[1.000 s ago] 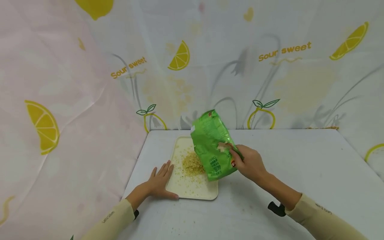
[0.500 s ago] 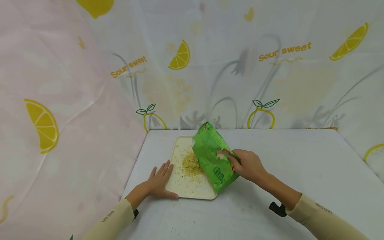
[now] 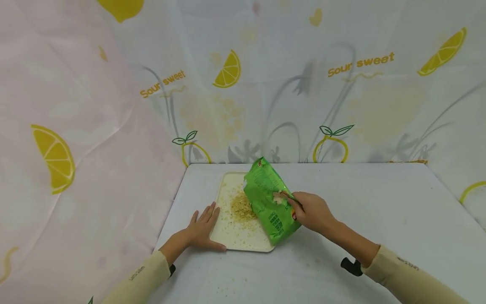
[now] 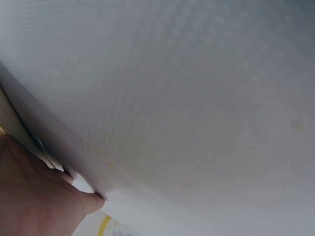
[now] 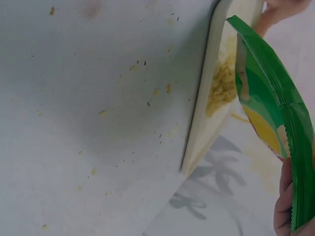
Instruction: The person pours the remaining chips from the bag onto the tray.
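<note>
A cream rectangular tray (image 3: 250, 244) lies on the table with a heap of yellowish crumbs or flakes (image 3: 241, 208) in its middle. My left hand (image 3: 200, 231) rests at the tray's left edge, fingers straight and thumb spread along the near corner. My right hand (image 3: 312, 212) pinches the right side of a green printed packet (image 3: 267, 198), which hangs tilted over the tray's right half and hides that part. In the right wrist view, curled fingers (image 5: 284, 201) grip the packet's crimped edge (image 5: 275, 78). The left wrist view shows mostly white cloth beside the left hand (image 4: 42, 196).
A white cloth (image 3: 372, 211) covers the table, with loose crumbs scattered near its front and, in the right wrist view, small crumbs (image 5: 169, 88) beside the tray. A lemon-printed curtain (image 3: 281, 84) hangs behind the table, and a pinkish sheet (image 3: 83, 126) at the left.
The right hand has lowered the green packet towards the tray and tilted it slightly; in the last half second it has barely moved. The left hand has stayed at the tray's edge.
</note>
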Tool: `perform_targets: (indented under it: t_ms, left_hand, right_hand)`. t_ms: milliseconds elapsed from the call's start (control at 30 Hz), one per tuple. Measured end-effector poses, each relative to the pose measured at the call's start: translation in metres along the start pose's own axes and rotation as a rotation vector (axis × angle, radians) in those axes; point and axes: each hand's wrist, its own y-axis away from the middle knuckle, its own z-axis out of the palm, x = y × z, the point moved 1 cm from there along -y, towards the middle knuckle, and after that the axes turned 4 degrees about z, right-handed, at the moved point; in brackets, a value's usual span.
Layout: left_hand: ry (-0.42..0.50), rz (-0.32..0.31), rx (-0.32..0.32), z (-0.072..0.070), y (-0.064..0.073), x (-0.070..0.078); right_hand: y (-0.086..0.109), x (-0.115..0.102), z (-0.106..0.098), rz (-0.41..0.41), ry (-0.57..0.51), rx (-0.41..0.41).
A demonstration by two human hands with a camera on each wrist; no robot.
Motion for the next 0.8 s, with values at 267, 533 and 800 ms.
perform_targets:
  t_ms: [267, 533, 800]
  left_hand:
    - [0.004, 0.005, -0.001, -0.002, 0.000, -0.001]
    - [0.019, 0.015, 0.001, -0.001, 0.002, 0.001]
    - [-0.004, 0.005, -0.007, -0.003, 0.001, 0.001]
  right_hand:
    - [-0.010, -0.006, -0.013, -0.076, -0.075, 0.121]
    - [-0.009, -0.006, -0.010, -0.089, -0.008, -0.019]
    - [-0.013, -0.004, -0.008, -0.210, -0.036, 0.168]
